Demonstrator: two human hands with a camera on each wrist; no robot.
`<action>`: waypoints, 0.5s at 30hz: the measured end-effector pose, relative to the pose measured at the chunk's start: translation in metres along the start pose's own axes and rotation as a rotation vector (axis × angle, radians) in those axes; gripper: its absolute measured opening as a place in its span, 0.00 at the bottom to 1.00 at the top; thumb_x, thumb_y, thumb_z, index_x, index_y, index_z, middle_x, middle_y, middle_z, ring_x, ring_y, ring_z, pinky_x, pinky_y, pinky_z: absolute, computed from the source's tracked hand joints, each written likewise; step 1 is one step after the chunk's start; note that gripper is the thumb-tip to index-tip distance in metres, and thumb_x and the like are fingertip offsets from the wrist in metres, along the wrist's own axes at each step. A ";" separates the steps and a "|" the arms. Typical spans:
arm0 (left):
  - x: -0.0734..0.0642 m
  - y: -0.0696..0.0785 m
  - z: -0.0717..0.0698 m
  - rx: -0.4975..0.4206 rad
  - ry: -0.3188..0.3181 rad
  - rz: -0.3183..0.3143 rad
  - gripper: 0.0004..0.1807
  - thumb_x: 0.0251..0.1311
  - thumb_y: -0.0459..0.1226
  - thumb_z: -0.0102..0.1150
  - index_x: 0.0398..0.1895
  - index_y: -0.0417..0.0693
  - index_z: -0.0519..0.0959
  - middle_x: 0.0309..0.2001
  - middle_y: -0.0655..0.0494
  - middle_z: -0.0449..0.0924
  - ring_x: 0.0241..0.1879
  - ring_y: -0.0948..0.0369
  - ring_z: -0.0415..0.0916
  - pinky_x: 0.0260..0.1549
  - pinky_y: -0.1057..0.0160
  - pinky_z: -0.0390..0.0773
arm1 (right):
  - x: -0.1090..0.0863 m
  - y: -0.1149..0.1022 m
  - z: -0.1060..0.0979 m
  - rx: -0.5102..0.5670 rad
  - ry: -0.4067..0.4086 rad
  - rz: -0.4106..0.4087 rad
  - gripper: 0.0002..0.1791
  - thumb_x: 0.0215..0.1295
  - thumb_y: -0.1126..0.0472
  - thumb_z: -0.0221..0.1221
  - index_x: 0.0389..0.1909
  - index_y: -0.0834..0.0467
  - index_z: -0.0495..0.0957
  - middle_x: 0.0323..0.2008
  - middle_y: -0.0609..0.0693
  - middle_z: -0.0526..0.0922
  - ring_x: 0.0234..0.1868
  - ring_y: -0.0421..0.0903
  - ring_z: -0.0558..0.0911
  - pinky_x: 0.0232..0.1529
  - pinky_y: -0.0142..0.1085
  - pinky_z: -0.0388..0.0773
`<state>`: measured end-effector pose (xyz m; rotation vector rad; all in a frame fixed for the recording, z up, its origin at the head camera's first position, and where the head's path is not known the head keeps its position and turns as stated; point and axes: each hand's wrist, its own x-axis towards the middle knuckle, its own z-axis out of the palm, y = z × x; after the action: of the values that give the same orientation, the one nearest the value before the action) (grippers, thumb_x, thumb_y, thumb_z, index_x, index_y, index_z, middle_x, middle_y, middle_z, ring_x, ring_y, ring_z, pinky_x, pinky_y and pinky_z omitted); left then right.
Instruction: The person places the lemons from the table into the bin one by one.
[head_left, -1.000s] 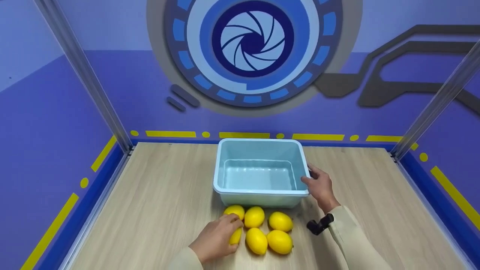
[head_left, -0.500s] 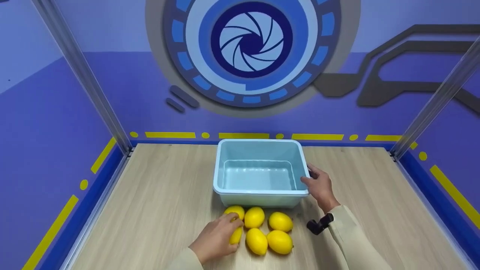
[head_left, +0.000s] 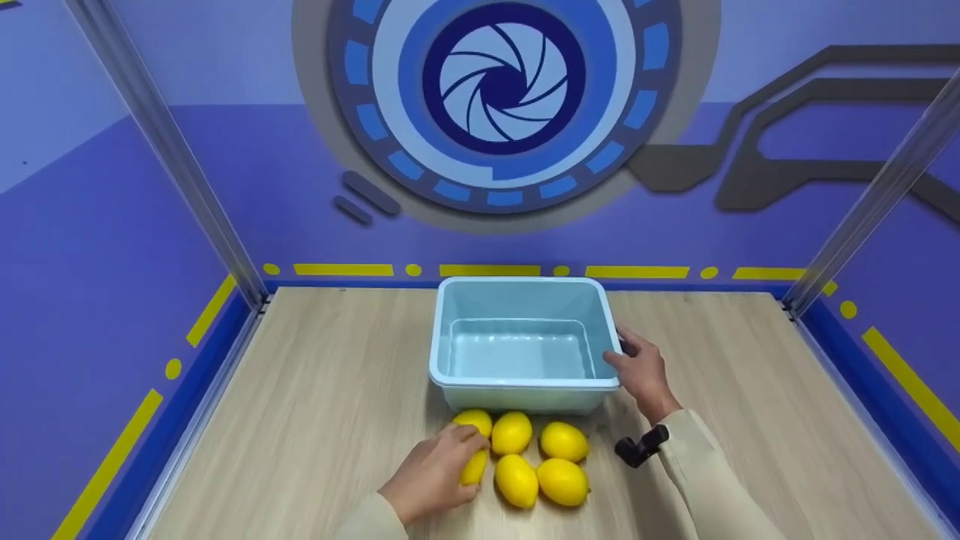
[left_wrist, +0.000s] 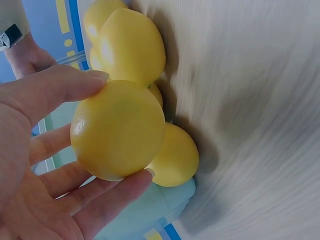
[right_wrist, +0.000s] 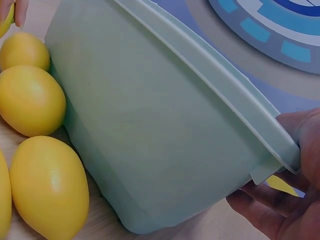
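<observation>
My left hand [head_left: 433, 474] holds a yellow lemon [left_wrist: 117, 132] at the front-left corner of a cluster. In the left wrist view, its thumb lies on one side of the fruit and the fingers curl round the other. Another lemon [head_left: 474, 420] sits just behind the held one, partly covered by the hand in the head view. My right hand [head_left: 641, 375] grips the right side of a light blue plastic basin [head_left: 525, 384], thumb over the rim and fingers underneath it, as the right wrist view shows. Nothing lies inside the basin.
Several more lemons sit on the wooden table [head_left: 337, 375], among them a back-right one [head_left: 564, 441] and a front-right one [head_left: 563, 482]. They stand close before the basin's front wall. Purple-blue panels [head_left: 225, 172] with metal posts enclose the table at the back and sides.
</observation>
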<state>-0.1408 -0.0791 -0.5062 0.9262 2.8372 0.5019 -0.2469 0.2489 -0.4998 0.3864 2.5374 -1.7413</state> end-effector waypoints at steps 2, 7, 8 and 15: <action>0.000 -0.001 0.000 0.002 0.010 0.005 0.23 0.50 0.41 0.69 0.52 0.54 0.78 0.56 0.55 0.75 0.54 0.58 0.72 0.48 0.59 0.81 | 0.000 0.000 0.000 0.002 0.010 -0.003 0.34 0.68 0.64 0.53 0.74 0.55 0.55 0.72 0.61 0.60 0.72 0.58 0.63 0.70 0.51 0.63; 0.000 -0.002 0.000 -0.008 0.000 -0.015 0.24 0.50 0.41 0.70 0.53 0.53 0.78 0.57 0.54 0.75 0.55 0.58 0.72 0.47 0.58 0.81 | 0.000 0.000 0.001 -0.012 0.007 0.004 0.35 0.68 0.63 0.53 0.75 0.54 0.54 0.72 0.60 0.61 0.71 0.58 0.64 0.69 0.51 0.64; 0.000 -0.002 0.000 -0.012 -0.002 -0.018 0.25 0.50 0.42 0.70 0.53 0.53 0.77 0.57 0.54 0.74 0.55 0.57 0.72 0.48 0.57 0.81 | 0.000 0.000 0.001 -0.013 0.006 0.006 0.35 0.68 0.63 0.52 0.75 0.54 0.54 0.72 0.60 0.60 0.72 0.58 0.64 0.69 0.51 0.64; 0.002 0.000 -0.002 -0.024 -0.001 -0.025 0.27 0.51 0.43 0.68 0.57 0.53 0.76 0.61 0.52 0.73 0.59 0.55 0.71 0.51 0.53 0.80 | 0.001 0.000 -0.001 -0.008 -0.001 0.016 0.35 0.69 0.63 0.52 0.75 0.53 0.53 0.73 0.59 0.59 0.72 0.58 0.62 0.70 0.50 0.63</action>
<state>-0.1428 -0.0778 -0.5044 0.8859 2.8314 0.5308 -0.2482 0.2496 -0.4996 0.4052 2.5329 -1.7243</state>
